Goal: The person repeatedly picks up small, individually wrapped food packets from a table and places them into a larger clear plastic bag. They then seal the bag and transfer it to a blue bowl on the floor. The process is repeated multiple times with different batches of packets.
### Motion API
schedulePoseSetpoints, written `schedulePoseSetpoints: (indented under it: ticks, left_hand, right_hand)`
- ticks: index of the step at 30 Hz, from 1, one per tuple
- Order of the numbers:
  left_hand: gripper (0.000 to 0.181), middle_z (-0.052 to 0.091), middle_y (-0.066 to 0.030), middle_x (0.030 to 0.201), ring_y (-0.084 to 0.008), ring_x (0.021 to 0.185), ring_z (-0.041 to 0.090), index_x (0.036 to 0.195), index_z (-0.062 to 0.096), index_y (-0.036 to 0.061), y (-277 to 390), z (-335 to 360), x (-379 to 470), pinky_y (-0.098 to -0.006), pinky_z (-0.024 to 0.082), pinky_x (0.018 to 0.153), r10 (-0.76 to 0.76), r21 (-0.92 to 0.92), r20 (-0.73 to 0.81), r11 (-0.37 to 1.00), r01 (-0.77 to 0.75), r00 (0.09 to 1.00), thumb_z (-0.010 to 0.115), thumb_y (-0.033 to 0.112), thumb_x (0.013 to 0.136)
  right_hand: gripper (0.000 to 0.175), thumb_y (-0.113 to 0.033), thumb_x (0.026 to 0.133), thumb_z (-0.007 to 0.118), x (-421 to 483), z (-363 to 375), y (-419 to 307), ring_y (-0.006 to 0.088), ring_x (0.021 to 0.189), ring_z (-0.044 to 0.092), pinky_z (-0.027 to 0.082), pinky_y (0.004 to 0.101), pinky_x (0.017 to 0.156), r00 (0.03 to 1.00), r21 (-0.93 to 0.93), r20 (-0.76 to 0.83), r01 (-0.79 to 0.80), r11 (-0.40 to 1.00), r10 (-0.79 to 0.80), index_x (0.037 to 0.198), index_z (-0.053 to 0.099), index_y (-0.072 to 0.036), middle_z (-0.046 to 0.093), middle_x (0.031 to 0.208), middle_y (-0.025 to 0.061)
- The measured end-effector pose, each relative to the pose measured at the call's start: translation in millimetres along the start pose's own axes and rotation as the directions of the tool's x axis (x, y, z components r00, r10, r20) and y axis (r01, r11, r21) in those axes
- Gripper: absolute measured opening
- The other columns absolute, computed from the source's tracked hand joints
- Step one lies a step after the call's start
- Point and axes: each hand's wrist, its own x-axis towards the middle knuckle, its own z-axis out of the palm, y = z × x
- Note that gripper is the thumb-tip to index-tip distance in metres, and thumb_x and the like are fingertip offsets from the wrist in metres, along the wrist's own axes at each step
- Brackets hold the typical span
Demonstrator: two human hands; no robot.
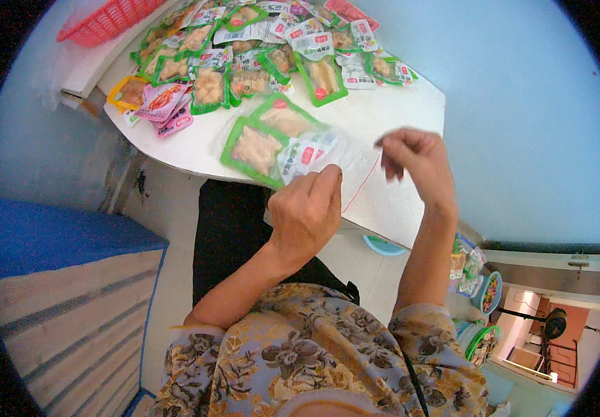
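My left hand (307, 208) is closed at the gathered end of a clear plastic bag (344, 148) near the table's front edge. Inside the bag lie green-edged food packets (258, 148) with pale contents. To the right, my right hand (409, 156) is raised over the white table (393, 114), its thumb and fingers pinched together. From beside its fingertips a thin red string (361, 186) runs down to the table's edge near my left hand. The fingertips are slightly blurred.
A pile of sealed food packets (211, 86) covers the table's far side, with pink packets (161, 104) at its left. A red plastic basket (112, 21) stands at the upper left. A blue-topped rack (70, 234) is at the left; basins (489, 293) stand at the lower right.
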Motion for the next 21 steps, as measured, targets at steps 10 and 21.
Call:
schedulePoseSetpoints:
  ticks: [10, 21]
  left_hand:
    - [0.011, 0.061, -0.0118, 0.068, -0.0283, 0.058, 0.061, 0.089, 0.061, 0.0040, -5, 5, -4, -0.0373, 0.047, 0.050, 0.061, 0.076, 0.043, 0.995, -0.064, 0.997, 0.065, 0.003, 0.079]
    - [0.010, 0.058, -0.0097, 0.065, -0.0265, 0.054, 0.058, 0.087, 0.060, 0.0046, -6, 4, -1, -0.0371, 0.045, 0.048, 0.085, 0.089, 0.041, 0.992, -0.088, 0.996, 0.065, 0.003, 0.079]
  right_hand:
    - [0.066, 0.000, 0.071, 0.066, 168, 48, -7, 0.0309, 0.123, 0.049, 0.039, 0.0408, 0.103, 0.626, -0.781, 0.349, 0.606, 0.152, -0.697, 0.134, 0.049, -0.010, 0.051, 0.135, 0.0121]
    - [0.021, -0.011, 0.077, 0.064, 200, 21, 0, 0.0337, 0.097, 0.059, 0.047, 0.0433, 0.083, 0.732, -0.813, 0.363, 0.551, 0.188, -0.576, 0.097, 0.060, -0.008, 0.062, 0.096, 0.0147]
